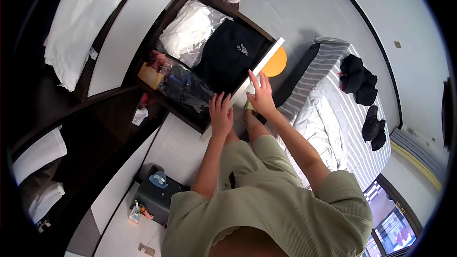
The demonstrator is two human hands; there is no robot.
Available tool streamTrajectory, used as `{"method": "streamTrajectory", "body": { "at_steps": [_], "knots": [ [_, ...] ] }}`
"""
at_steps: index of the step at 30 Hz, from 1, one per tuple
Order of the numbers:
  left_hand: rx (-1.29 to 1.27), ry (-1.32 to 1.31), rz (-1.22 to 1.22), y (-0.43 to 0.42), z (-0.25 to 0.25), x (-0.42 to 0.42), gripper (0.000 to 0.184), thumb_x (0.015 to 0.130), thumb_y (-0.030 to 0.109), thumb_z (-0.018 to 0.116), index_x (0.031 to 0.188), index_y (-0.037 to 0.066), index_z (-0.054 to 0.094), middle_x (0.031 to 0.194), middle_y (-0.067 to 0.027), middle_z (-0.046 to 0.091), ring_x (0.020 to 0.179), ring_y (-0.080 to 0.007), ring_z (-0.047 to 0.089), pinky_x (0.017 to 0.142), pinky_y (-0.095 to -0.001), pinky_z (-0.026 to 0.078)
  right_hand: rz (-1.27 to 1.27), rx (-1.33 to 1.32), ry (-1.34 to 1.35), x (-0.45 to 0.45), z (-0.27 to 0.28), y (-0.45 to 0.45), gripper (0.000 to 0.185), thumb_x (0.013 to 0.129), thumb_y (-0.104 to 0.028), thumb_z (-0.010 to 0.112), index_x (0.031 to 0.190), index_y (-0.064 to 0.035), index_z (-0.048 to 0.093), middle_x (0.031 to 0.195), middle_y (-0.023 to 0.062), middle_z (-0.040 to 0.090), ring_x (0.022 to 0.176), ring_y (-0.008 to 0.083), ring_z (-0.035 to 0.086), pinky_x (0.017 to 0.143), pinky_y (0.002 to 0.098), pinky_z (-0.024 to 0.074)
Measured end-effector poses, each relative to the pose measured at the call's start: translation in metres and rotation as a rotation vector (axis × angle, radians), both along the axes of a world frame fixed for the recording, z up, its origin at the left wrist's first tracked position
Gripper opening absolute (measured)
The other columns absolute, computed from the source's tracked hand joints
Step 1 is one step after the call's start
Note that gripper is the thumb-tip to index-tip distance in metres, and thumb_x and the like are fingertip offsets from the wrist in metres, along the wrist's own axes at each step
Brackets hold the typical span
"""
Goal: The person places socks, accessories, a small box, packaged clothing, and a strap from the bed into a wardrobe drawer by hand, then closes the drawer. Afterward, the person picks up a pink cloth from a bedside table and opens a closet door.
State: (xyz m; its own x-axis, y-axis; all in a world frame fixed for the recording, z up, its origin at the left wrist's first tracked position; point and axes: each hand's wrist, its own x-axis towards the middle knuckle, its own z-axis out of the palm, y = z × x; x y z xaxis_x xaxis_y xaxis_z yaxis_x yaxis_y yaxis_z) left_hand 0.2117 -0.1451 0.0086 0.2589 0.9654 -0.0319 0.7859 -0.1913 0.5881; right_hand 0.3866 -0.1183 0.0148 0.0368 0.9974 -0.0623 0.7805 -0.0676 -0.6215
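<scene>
An open drawer [190, 122] holds a folded black garment [231, 54], white clothing in clear plastic [188, 28], dark items in clear bags [183, 85] and a small orange-yellow box [150, 75]. My left hand [221, 115] rests at the drawer's white front edge, fingers apart and reaching over the rim beside the bagged dark items. Farther along the same edge lies my right hand [261, 96], its fingers spread near the black garment's corner. Neither hand holds anything.
To the right stands a bed with a striped cover [354, 138], dark clothing [357, 81] on it. A round yellow object [276, 62] is beyond the drawer front. Open wardrobe compartments with white clothes [85, 19] are at left. A black cabinet [154, 202] sits at lower left.
</scene>
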Motion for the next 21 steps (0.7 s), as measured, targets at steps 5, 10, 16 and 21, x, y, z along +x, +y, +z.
{"method": "streamTrajectory", "body": {
  "at_steps": [5, 10, 16, 21],
  "knots": [
    [0.079, -0.088, 0.006, 0.01, 0.017, 0.032, 0.04, 0.079, 0.01, 0.051, 0.118, 0.008, 0.044, 0.124, -0.0113, 0.042, 0.118, -0.0337, 0.033, 0.1, -0.0456, 0.023, -0.008, -0.038, 0.194, 0.016, -0.001, -0.002, 0.073, 0.067, -0.011, 0.061, 0.132, -0.0188, 0.029, 0.131, 0.0243, 0.026, 0.116, 0.0418, 0.032, 0.094, 0.0449, 0.0308],
    [0.066, -0.194, -0.076, 0.024, 0.034, 0.077, 0.043, 0.076, 0.007, 0.051, 0.118, 0.007, 0.044, 0.124, -0.0118, 0.042, 0.119, -0.0338, 0.033, 0.1, -0.0451, 0.023, -0.172, -0.05, 0.336, 0.045, 0.004, -0.016, 0.072, 0.068, -0.009, 0.06, 0.132, -0.0132, 0.027, 0.13, 0.0264, 0.025, 0.114, 0.0431, 0.034, 0.093, 0.0429, 0.033],
    [0.092, -0.283, -0.24, 0.039, 0.049, 0.114, 0.045, 0.073, 0.004, 0.052, 0.117, 0.006, 0.044, 0.122, -0.0122, 0.042, 0.117, -0.0341, 0.034, 0.1, -0.0451, 0.024, -0.438, 0.062, 0.255, 0.071, 0.001, -0.042, 0.072, 0.068, -0.008, 0.059, 0.131, -0.009, 0.025, 0.129, 0.029, 0.026, 0.114, 0.044, 0.034, 0.093, 0.0418, 0.0336],
    [0.074, -0.317, -0.405, 0.043, 0.061, 0.133, 0.045, 0.073, 0.004, 0.052, 0.118, 0.007, 0.044, 0.122, -0.012, 0.042, 0.116, -0.0344, 0.034, 0.1, -0.0443, 0.025, -0.643, 0.123, 0.244, 0.078, 0.003, -0.065, 0.071, 0.069, -0.007, 0.059, 0.131, -0.0069, 0.025, 0.128, 0.0285, 0.026, 0.116, 0.0431, 0.032, 0.095, 0.0412, 0.0327]
  ]
}}
